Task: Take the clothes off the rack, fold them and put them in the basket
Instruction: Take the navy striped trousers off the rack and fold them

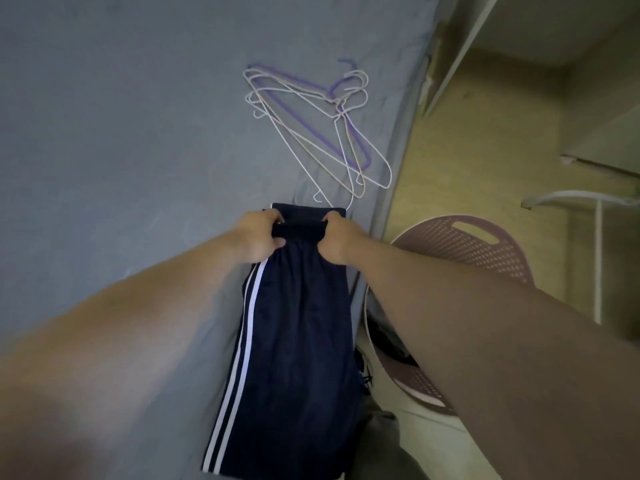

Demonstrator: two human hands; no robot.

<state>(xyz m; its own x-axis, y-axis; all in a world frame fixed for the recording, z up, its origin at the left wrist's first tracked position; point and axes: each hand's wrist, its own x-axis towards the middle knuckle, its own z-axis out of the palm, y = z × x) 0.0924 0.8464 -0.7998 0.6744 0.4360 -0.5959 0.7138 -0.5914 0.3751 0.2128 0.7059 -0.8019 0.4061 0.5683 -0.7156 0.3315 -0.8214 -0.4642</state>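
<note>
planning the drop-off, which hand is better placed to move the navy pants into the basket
Probably the right hand: it grips the navy pants, and the basket sits off the right edge of the bed, beside that arm.

Both hands, left hand [258, 237] and right hand [337, 242], grip navy trousers [294, 341] on the bed [121, 133].

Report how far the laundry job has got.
Done: empty hangers lie on the bed, so several garments are off them. In hand: left hand and right hand grip the folded end of navy striped trousers, mid-fold. Left: finish the fold and put them in the basket beside the bed. The rack is out of view, so what remains there cannot be told.
</note>
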